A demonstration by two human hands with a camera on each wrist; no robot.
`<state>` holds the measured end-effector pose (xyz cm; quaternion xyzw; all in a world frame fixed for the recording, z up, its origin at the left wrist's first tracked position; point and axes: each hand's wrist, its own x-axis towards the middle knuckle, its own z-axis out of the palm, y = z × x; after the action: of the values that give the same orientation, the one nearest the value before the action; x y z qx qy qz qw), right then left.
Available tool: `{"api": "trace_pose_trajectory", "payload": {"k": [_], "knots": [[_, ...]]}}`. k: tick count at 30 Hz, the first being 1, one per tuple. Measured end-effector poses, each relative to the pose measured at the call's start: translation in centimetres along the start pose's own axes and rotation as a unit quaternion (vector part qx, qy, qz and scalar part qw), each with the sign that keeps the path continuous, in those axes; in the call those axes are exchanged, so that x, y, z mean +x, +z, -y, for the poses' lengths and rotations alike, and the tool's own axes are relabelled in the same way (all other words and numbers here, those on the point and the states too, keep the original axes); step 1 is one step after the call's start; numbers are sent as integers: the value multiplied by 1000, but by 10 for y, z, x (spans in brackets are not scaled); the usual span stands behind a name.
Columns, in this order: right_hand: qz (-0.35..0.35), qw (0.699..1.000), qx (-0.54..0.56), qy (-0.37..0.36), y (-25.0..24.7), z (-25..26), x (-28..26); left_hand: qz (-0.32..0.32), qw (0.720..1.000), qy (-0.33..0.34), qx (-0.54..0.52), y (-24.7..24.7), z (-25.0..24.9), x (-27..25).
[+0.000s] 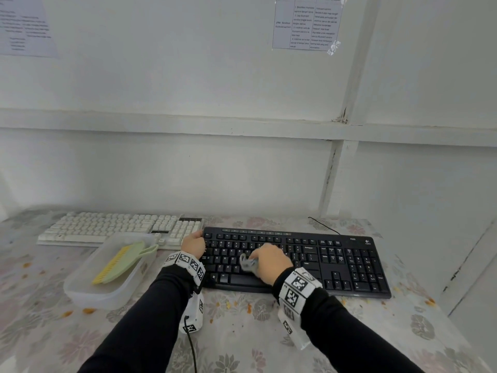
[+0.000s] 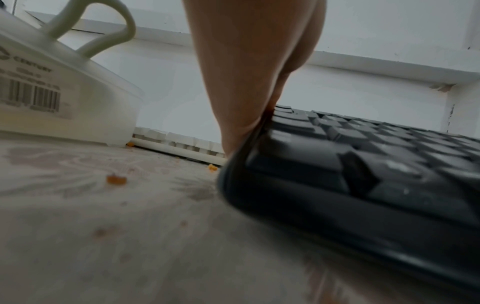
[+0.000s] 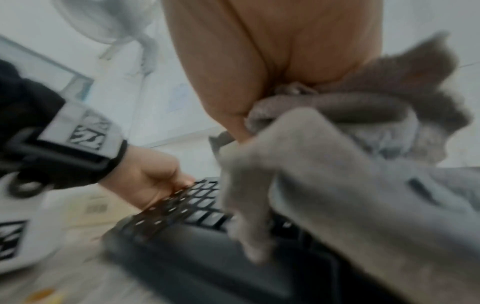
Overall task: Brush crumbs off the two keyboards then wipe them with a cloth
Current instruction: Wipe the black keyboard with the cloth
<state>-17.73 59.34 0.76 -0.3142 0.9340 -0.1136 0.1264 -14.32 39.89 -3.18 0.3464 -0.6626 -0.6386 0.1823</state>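
A black keyboard (image 1: 336,262) lies on the flowered tablecloth, right of centre. My right hand (image 1: 270,261) holds a bunched grey cloth (image 1: 248,263) down on its letter keys; the right wrist view shows the cloth (image 3: 350,164) gripped in the fingers, blurred. My left hand (image 1: 193,244) grips the black keyboard's left end (image 2: 259,164), the thumb side pressed to its edge. A white keyboard (image 1: 113,227) lies behind at the left. A green brush with yellow bristles (image 1: 121,262) rests in a clear plastic tub (image 1: 88,292).
Orange crumbs (image 2: 116,179) are scattered over the tablecloth (image 1: 242,332), left of the tub and near the black keyboard's right end. The tub stands close to my left wrist. A black cable (image 1: 322,226) runs behind the black keyboard. A white wall stands just behind both keyboards.
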Motion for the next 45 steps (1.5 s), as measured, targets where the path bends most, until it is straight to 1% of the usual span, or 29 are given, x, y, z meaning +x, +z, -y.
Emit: {"api": "trace_pose_trajectory", "payload": {"k": [2, 4, 6, 13, 15, 17, 18, 20, 22, 23, 25, 27, 30, 36, 40, 44, 45], "knots": [[-60, 997, 33, 29, -12, -5, 7, -1, 1000, -1, 0, 0, -1, -1], [-92, 993, 37, 57, -18, -11, 12, -4, 1000, -1, 2, 0, -2, -4], [-84, 994, 22, 61, -18, -16, 14, -6, 1000, -1, 6, 1, -5, -7], [-29, 999, -20, 18, 4, -14, 5, -4, 1000, -7, -10, 1, -5, -7], [13, 999, -36, 8, 3, -11, 7, 3, 1000, -8, -17, 0, -4, -6], [45, 999, -23, 6, -2, -6, 11, 9, 1000, -14, -27, 0, -2, -2], [37, 999, -5, 6, -6, -4, 14, 9, 999, -16, -31, -1, -2, -2], [-24, 998, 50, 8, -14, 1, 22, 11, 999, -18, -31, -1, -1, 0], [-83, 995, 48, 20, -20, 7, 29, 16, 999, -24, -34, -2, -1, 1], [-94, 995, 28, 27, -21, 10, 32, 17, 999, -26, -35, -2, 0, 3], [-81, 996, -3, 36, -20, 17, 34, 18, 999, -25, -33, -2, 2, 5], [-59, 997, -40, 28, -18, 22, 35, 19, 999, -23, -26, -3, 4, 7], [-65, 994, -89, 5, -18, 28, 33, 26, 999, -29, -24, -2, 2, 7], [-64, 992, -101, -30, -15, 40, 36, 11, 998, -38, -39, -2, 8, 16], [-57, 992, -100, -59, -13, 56, 39, 16, 998, -44, -49, -3, 12, 23], [-49, 991, -112, -60, -10, 74, 42, 12, 998, -34, -59, -2, 34, 52], [-47, 991, -114, -56, -10, 77, 43, 16, 998, -37, -50, -2, 29, 47]]}}
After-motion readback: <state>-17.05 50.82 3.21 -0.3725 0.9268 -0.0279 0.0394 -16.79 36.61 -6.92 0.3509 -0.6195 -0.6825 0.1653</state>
